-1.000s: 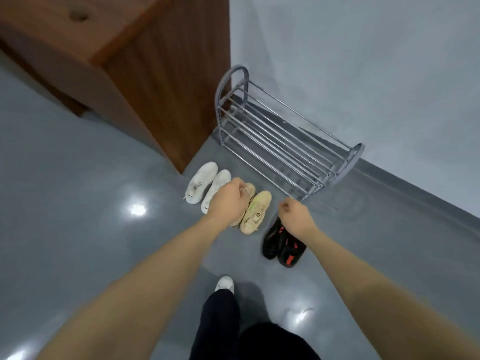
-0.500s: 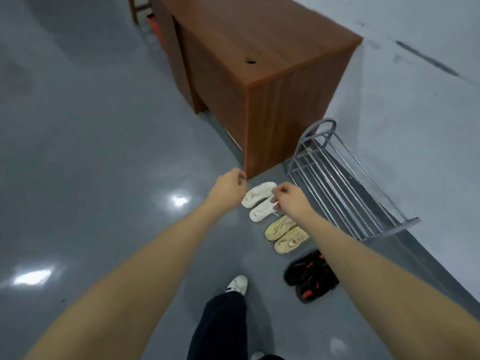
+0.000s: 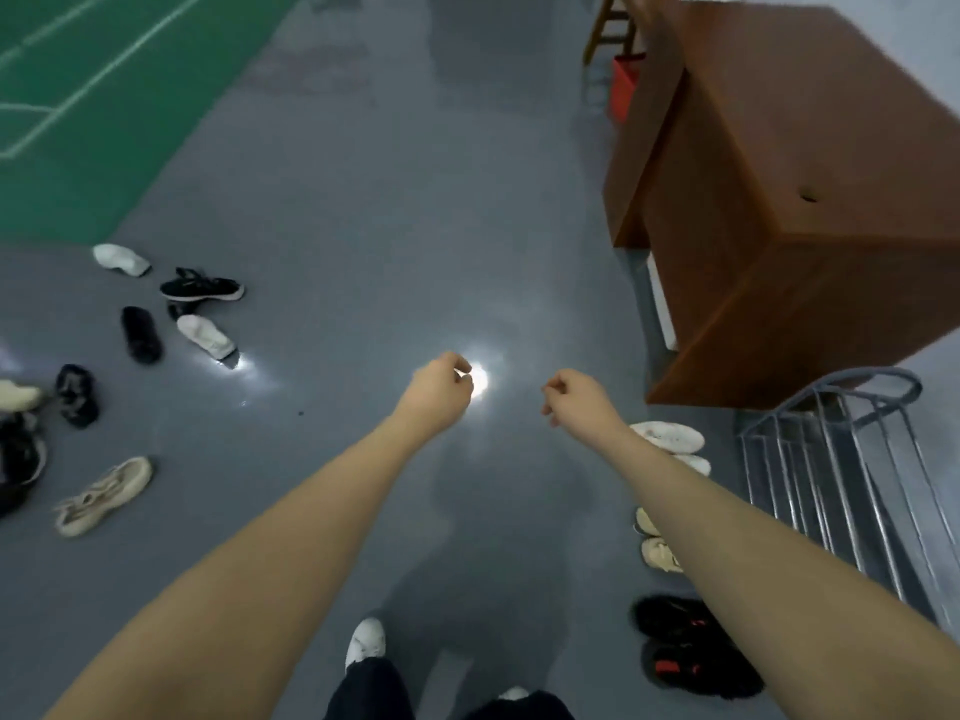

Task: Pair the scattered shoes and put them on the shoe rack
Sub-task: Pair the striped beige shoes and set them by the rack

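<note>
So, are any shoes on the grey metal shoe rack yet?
No, the grey metal shoe rack holds nothing; the white pair and black-and-red pair sit on the floor beside it.

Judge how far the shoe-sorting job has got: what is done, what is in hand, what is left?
Done: three pairs, white, cream and black, lined up on the floor beside the rack, which holds none. In hand: nothing; left hand and right hand hang loosely curled. Left: pairing the scattered shoes, then racking all.
</note>
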Motion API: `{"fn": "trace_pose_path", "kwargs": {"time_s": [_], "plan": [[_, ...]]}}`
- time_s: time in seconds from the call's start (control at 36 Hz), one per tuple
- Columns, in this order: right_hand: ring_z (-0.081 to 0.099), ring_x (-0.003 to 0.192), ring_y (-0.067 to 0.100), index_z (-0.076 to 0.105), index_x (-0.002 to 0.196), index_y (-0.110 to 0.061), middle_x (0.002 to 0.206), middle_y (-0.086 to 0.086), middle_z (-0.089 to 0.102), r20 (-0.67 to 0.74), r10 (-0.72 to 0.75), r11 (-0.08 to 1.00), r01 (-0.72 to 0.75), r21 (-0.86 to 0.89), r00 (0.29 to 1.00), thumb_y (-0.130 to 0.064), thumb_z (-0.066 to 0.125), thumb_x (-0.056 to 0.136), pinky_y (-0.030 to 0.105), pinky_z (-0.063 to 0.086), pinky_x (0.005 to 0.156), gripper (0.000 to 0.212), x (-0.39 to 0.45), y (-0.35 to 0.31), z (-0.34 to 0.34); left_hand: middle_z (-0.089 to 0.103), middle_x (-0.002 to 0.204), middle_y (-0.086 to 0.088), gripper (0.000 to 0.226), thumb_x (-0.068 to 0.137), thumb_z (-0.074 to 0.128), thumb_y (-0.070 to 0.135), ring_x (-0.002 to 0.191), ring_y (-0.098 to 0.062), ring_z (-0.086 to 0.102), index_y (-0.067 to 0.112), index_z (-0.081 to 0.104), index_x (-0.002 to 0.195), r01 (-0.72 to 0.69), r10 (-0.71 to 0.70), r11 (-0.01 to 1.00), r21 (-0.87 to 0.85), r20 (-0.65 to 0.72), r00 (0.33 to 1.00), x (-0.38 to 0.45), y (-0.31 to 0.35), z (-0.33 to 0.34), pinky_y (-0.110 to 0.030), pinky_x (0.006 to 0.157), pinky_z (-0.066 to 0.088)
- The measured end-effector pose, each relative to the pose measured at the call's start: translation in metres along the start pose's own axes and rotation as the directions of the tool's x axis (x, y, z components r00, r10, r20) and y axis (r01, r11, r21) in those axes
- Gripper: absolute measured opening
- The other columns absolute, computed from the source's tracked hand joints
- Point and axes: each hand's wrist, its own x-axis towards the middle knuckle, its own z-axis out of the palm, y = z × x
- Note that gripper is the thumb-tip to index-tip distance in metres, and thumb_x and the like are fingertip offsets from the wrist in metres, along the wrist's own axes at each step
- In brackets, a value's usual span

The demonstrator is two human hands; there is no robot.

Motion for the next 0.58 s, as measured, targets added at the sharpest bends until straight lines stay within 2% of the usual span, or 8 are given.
{"fn": "trace_pose_path", "kwargs": {"time_s": [0.08, 0.19, 0.36, 0.44, 0.58], "plan": [[0.062, 0.089, 0.038, 0.050, 0.081, -0.012, 0.099, 0.027, 0.066, 0.045, -0.052, 0.996, 0.055, -0.074, 0.998, -0.004, 0.045, 0.091, 0.039, 0.048, 0.079, 0.014, 0.003, -0.034, 0.035, 0.062, 0.108, -0.010, 0.028, 0.096, 0.042, 0.016, 0.084, -0.022, 0.053, 0.007, 0.055, 0.119, 0.034, -0.033, 0.999, 0.007, -0.069, 0.997, -0.003, -0.037, -0.044, -0.025, 0.071, 0.041], [0.060, 0.079, 0.031, 0.052, 0.083, -0.012, 0.097, 0.023, 0.066, 0.106, -0.093, 0.991, 0.102, -0.088, 0.990, -0.006, 0.045, 0.092, 0.032, 0.047, 0.071, 0.013, 0.012, -0.085, 0.091, 0.061, 0.107, -0.008, 0.025, 0.096, 0.043, 0.018, 0.082, -0.021, 0.054, 0.007, 0.055, 0.115, 0.080, -0.082, 0.997, -0.018, -0.135, 0.987, -0.014, -0.097, -0.101, -0.027, 0.071, 0.043], [0.061, 0.081, 0.032, 0.054, 0.079, -0.013, 0.095, 0.023, 0.067, 0.205, -0.145, 0.980, 0.169, -0.104, 0.968, -0.010, 0.046, 0.092, 0.043, 0.050, 0.079, 0.015, 0.022, -0.170, 0.186, 0.063, 0.106, -0.008, 0.023, 0.095, 0.044, 0.018, 0.084, -0.022, 0.055, 0.008, 0.055, 0.113, 0.164, -0.181, 0.981, -0.101, -0.197, 0.963, -0.034, -0.183, -0.175, -0.026, 0.072, 0.044], [0.064, 0.084, 0.037, 0.052, 0.075, -0.019, 0.092, 0.017, 0.068, 0.255, -0.190, 0.963, 0.231, -0.141, 0.948, -0.016, 0.046, 0.090, 0.045, 0.052, 0.080, 0.016, 0.025, -0.220, 0.243, 0.061, 0.104, -0.005, 0.024, 0.096, 0.042, 0.018, 0.089, -0.023, 0.055, 0.008, 0.055, 0.114, 0.204, -0.233, 0.968, -0.148, -0.224, 0.946, -0.046, -0.231, -0.217, -0.025, 0.072, 0.042], [0.064, 0.084, 0.038, 0.053, 0.079, -0.016, 0.091, 0.018, 0.067, 0.322, -0.254, 0.935, 0.316, -0.158, 0.912, -0.014, 0.045, 0.090, 0.046, 0.053, 0.079, 0.014, 0.022, -0.283, 0.308, 0.059, 0.098, -0.002, 0.024, 0.096, 0.043, 0.019, 0.086, -0.019, 0.052, 0.008, 0.055, 0.113, 0.241, -0.297, 0.946, -0.218, -0.279, 0.913, -0.063, -0.288, -0.266, -0.025, 0.071, 0.041]]}}
